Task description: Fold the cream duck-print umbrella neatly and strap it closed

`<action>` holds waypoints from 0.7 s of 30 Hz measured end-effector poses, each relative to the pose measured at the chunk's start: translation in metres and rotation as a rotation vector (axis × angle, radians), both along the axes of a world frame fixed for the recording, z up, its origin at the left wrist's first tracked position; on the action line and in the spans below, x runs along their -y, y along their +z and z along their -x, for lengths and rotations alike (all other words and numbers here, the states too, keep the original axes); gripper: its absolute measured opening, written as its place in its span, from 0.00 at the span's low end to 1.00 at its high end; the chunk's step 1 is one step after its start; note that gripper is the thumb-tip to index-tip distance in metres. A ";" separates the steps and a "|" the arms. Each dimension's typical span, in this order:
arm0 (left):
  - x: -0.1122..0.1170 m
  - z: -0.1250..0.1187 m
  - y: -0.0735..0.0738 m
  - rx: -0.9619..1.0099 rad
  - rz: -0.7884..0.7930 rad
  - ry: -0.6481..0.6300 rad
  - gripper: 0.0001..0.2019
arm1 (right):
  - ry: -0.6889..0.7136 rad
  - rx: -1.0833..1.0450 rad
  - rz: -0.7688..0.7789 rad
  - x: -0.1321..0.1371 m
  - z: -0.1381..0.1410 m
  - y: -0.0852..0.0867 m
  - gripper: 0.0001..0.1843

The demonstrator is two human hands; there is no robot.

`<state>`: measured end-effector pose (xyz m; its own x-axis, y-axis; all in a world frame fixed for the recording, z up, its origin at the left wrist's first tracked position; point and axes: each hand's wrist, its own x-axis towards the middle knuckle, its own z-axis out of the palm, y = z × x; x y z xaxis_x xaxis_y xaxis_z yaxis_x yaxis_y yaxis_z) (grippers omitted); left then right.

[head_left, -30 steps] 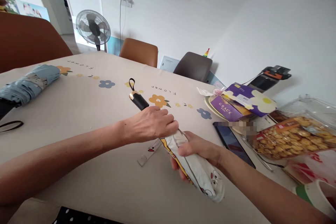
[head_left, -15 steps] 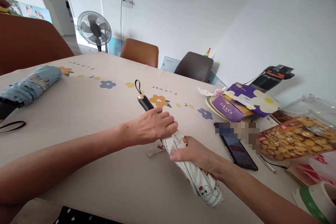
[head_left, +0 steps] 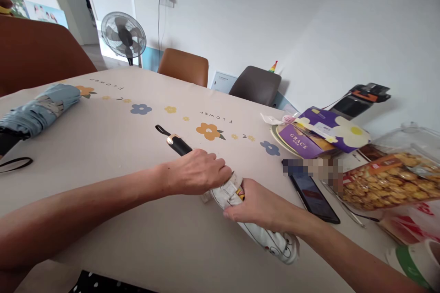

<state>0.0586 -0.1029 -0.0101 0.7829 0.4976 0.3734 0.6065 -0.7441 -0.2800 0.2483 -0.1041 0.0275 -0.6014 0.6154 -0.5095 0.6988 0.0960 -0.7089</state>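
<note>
A folded white umbrella (head_left: 271, 240) with cartoon prints lies across the flowered tablecloth (head_left: 113, 146). Its black handle (head_left: 178, 144) with a gold ring and wrist loop points to the far left. My left hand (head_left: 195, 171) is closed round the umbrella just behind the handle. My right hand (head_left: 259, 206) is wrapped round the folded canopy a little nearer to me. The two hands nearly touch.
A folded blue umbrella (head_left: 37, 112) lies at the left edge. To the right are a phone (head_left: 314, 194), a plate with purple boxes (head_left: 309, 135), a snack bag (head_left: 388, 181) and a cup (head_left: 417, 263). Chairs (head_left: 184, 66) and a fan (head_left: 123, 36) stand behind the table.
The umbrella has swung flatter, its handle moving left and down toward the table. Both hands kept their grip and the fabric strap is now tucked under my hands.
</note>
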 end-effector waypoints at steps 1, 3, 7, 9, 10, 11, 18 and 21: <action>0.000 0.000 0.000 0.005 -0.002 -0.003 0.06 | -0.004 -0.016 0.000 -0.001 0.000 0.000 0.12; -0.001 0.000 0.001 0.011 0.007 0.000 0.06 | -0.011 -0.054 0.012 -0.003 0.000 -0.001 0.13; -0.001 0.000 0.001 0.004 0.042 0.016 0.05 | 0.019 -0.100 0.064 -0.009 -0.005 0.005 0.18; 0.000 0.000 0.000 -0.007 0.069 0.025 0.05 | 0.026 -0.124 0.054 -0.012 -0.009 0.008 0.18; 0.001 0.000 -0.001 -0.012 0.089 0.032 0.05 | 0.009 -0.135 0.038 -0.013 -0.010 0.008 0.17; 0.001 -0.001 -0.001 -0.016 0.114 0.038 0.04 | -0.020 -0.155 0.018 -0.013 -0.012 0.007 0.17; 0.004 -0.003 -0.007 -0.055 0.253 0.046 0.06 | -0.373 -0.361 -0.192 -0.007 -0.008 -0.004 0.15; 0.003 -0.005 -0.010 -0.028 0.278 0.038 0.05 | -0.382 -0.370 -0.332 -0.005 -0.006 -0.002 0.13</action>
